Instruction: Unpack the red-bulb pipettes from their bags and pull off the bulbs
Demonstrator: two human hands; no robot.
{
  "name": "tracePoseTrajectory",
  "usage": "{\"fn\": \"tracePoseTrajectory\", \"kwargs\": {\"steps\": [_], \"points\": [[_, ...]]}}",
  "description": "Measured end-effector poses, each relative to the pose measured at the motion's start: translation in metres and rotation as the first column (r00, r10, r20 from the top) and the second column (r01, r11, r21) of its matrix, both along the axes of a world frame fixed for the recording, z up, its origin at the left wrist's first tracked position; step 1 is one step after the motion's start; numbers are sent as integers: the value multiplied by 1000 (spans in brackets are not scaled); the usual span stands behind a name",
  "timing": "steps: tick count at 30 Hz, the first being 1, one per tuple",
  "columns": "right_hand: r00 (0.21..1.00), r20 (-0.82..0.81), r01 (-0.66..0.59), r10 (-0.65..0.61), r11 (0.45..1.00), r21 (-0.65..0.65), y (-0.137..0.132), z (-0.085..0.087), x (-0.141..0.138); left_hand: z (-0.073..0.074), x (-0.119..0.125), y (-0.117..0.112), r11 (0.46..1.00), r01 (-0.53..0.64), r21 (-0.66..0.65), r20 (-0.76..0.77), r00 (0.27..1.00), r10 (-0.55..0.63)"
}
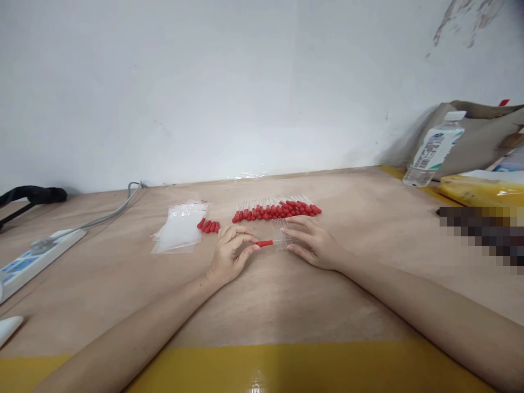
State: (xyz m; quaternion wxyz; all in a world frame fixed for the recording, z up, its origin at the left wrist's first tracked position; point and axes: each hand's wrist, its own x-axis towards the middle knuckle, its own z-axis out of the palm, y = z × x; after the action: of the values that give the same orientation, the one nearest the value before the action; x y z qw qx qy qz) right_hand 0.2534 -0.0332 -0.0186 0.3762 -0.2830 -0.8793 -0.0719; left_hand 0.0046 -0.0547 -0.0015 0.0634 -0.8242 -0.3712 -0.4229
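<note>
My left hand (232, 254) pinches a red rubber dropper bulb (266, 243) between thumb and fingers. From the bulb's right end a clear glass tube (279, 241) runs across to my right hand (315, 243), whose thumb and fingers are closed on its far end. Bulb and tube line up and meet; how deep the tube sits inside cannot be seen. Several loose glass tubes (280, 225) lie beneath and just behind, partly covered by my right fingers. Left of my left hand are several loose red bulbs (212, 226). Farther back lies a row of red-bulbed glass droppers (272, 212).
Clear zip bags (176, 232) are stacked left of the loose bulbs. A white power strip (45, 256) with a grey cable (110, 213) lies at the left. At the right stand a water bottle (434, 150) and a grey bag (478, 136), near a yellow package (483, 188).
</note>
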Motion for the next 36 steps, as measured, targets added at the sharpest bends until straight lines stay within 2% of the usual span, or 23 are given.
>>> {"fn": "tracePoseTrajectory", "kwargs": {"steps": [3,6,9,11,16,22,25,31,36], "points": [[998,3,-55,55,998,-1,2,-1,0,-1,3,2,999,53,-13,10,999,-53],[997,-4,-83,83,997,-1,3,-1,0,0,5,3,989,123,-81,-12,992,-124],[997,-11,-79,79,997,3,2,0,0,2,10,4,973,171,-156,-130,973,-192],[997,-8,-80,80,997,3,2,0,-1,1,15,7,969,187,-161,-209,953,-218],[992,-16,-122,122,993,10,2,-1,-2,-6,27,15,975,198,-103,-195,957,-215],[996,-46,-76,74,997,-34,2,-5,-7,-8,28,16,972,221,-75,-149,962,-230],[993,-74,-91,88,995,-45,6,-9,-13,-9,28,16,972,226,-65,-135,963,-233],[987,-104,-129,123,990,-52,7,-9,-17,-12,29,20,967,241,-86,-139,958,-251],[984,-45,-176,175,984,-17,1,-6,-15,-9,27,16,955,266,-129,-182,941,-287]]}}
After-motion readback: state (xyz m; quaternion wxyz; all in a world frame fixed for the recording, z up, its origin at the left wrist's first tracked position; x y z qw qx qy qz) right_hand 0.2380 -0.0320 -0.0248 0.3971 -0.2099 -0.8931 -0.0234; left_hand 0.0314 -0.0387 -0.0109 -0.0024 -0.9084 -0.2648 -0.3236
